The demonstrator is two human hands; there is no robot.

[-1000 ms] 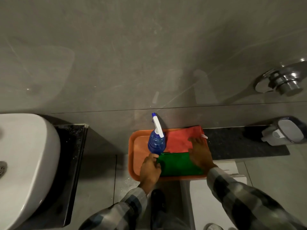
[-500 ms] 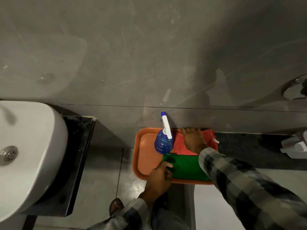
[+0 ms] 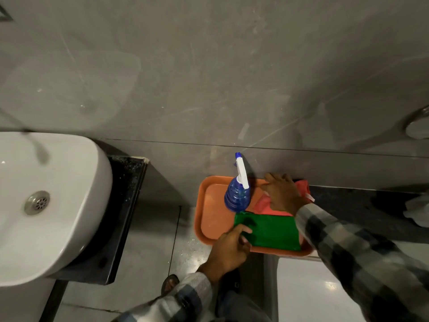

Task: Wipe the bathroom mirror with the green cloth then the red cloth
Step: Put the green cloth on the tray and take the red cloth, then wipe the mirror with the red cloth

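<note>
Half red cloth (image 3: 264,203) hidden under right hand (image 3: 282,194).

text: none legible | white tag (image 3: 310,197) on red cloth (image 3: 264,203) (too small to read)

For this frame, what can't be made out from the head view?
- Red cloth: largely covered by the right hand and spray bottle.
- Left hand on the green cloth: pinching or just touching, unclear.
- Metal fitting: cut off by the right edge.
- Tap over the sink: motion-blurred.
- Mirror: not identifiable.
</note>
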